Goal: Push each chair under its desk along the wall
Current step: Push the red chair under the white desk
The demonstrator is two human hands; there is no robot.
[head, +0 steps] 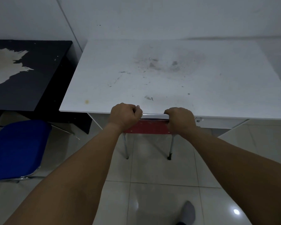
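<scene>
Gripping the chrome top rail of the red chair [147,127] with both hands, I have its backrest right at the front edge of the white desk [161,75], the seat hidden beneath the desktop. My left hand [125,115] is clenched around the rail toward the chair's left end, knuckles up; my right hand [180,118] curls over the rail toward its right end, fingers wrapped down the far side. Between my hands a short stretch of shiny rail shows, and below it the red back panel. Two thin metal rear legs of the chair stand on the pale tiled floor [152,184], just in front of the desk. The desk's far edge meets the white wall [152,17], and its top is scuffed and stained. Left of the white desk stands a black desk [44,75] with a large pale patch on its top; in front of that one, a blue chair [18,148] sits out on the tiles. My grey-socked foot [187,211] shows well behind the red chair.
</scene>
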